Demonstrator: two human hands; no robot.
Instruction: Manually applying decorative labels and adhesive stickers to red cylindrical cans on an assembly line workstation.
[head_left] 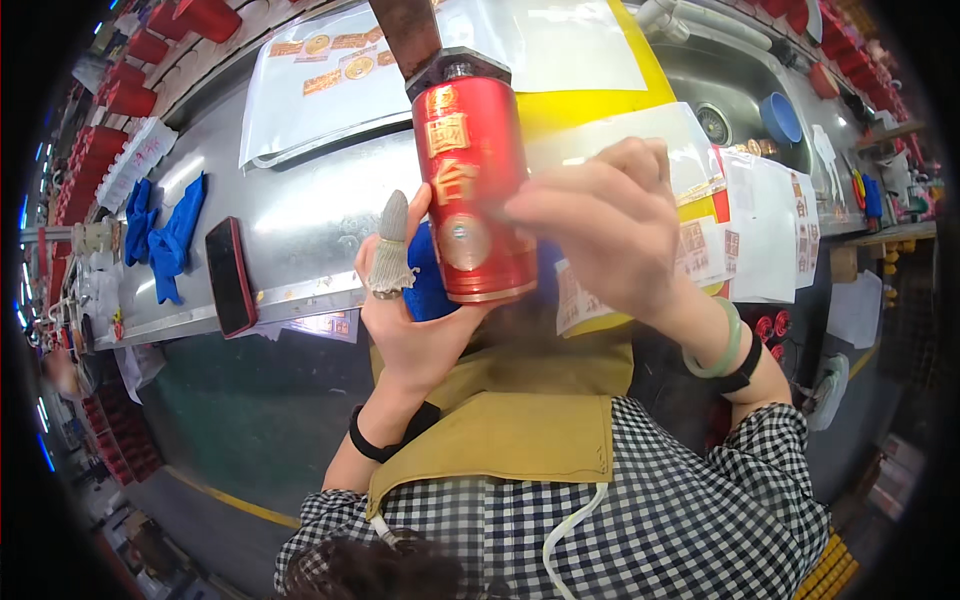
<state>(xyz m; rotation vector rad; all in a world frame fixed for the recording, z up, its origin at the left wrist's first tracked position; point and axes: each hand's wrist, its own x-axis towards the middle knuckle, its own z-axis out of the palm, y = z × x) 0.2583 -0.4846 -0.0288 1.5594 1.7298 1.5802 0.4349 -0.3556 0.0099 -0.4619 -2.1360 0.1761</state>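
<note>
A red glossy bottle with gold lettering and a round silvery emblem stands nearly upright in the picture's middle. Its neck end meets a dark angular fixture on a brownish metal bar. My left hand is closed around the bottle's lower left side; one finger wears a ribbed grey finger cot. Something blue shows between that hand and the bottle. My right hand, smeared by motion, has its fingers pinched at the bottle's right side. Anything between those fingertips is too blurred to make out.
A phone and blue gloves lie on the metal bench at left. Sheets of gold decals lie behind the bottle, more decal sheets at right. Beyond them is a steel sink with a blue bowl.
</note>
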